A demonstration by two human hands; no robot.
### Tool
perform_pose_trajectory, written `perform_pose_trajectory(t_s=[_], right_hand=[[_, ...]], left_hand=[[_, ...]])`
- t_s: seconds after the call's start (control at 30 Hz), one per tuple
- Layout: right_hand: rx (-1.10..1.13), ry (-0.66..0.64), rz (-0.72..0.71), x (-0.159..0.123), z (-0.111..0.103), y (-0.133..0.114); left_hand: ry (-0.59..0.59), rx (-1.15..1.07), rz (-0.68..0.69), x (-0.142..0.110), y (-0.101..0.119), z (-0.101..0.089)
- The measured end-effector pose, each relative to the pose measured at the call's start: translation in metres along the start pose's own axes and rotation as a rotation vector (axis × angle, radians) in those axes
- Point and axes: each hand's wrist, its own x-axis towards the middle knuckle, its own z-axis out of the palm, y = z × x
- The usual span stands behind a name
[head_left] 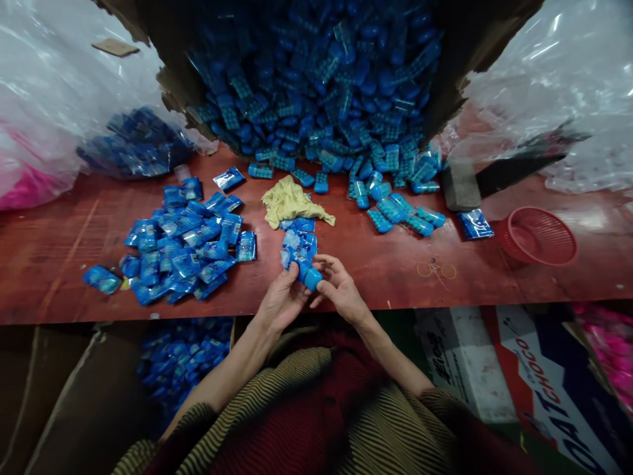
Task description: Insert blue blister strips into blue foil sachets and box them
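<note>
A small blue plastic container [311, 278] with a rounded end is held over the table's front edge. My left hand [281, 300] pinches it between thumb and fingers, with part of it hidden behind the thumb. From the other side, my right hand [343, 293] closes curved fingers and thumb round its rounded end. Just beyond my hands lie flat blue printed wrappers [302, 243], partly crumpled and whitish; whether one touches the container I cannot tell. A crumpled pale yellow cloth [293, 203] lies behind these wrappers.
Filled blue packets [185, 247] are heaped on the left of the red table [346, 260]. An open carton [173, 72] spills many blue containers [390, 208]. Right stand a grey block [461, 185], a blue packet [475, 224], rubber bands [435, 268] and a red basket [537, 254].
</note>
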Motion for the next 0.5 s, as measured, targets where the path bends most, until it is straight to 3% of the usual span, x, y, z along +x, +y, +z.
perform_pose_trajectory(t_s=[0.1, 0.3, 0.5], right_hand=[[-0.013, -0.034, -0.003, -0.002, 0.000, -0.001], [-0.076, -0.100, 0.020, -0.007, 0.003, -0.005], [-0.026, -0.049, -0.052, -0.011, 0.010, -0.004]], left_hand=[[-0.002, -0.009, -0.009, -0.002, -0.001, -0.001], [-0.196, 0.085, -0.050, -0.010, -0.004, -0.001], [-0.256, 0.133, -0.012, -0.017, -0.006, 0.002]])
